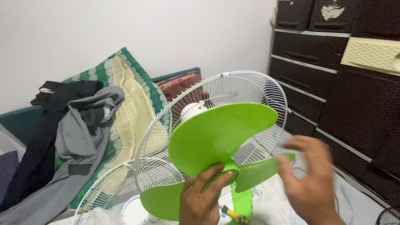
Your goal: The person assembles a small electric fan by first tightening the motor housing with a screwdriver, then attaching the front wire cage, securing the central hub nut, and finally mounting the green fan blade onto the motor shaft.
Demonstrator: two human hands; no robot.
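Observation:
My left hand (pixel 204 196) grips the hub of a bright green three-blade fan blade (pixel 216 137), thumb pressed across the centre, holding it up in front of me. My right hand (pixel 310 175) is blurred, fingers spread, just right of the lower right blade and holding nothing. Behind the blade stands the white wire rear guard (pixel 250 89) with the white motor (pixel 192 111) at its centre. A second white wire guard (pixel 121 187) lies lower left.
A yellow-handled screwdriver (pixel 233 214) lies below the blade beside the green fan stand (pixel 243 204). Grey and black clothes (pixel 79 133) are piled on green and cream bedding at left. A dark woven drawer cabinet (pixel 354 83) fills the right.

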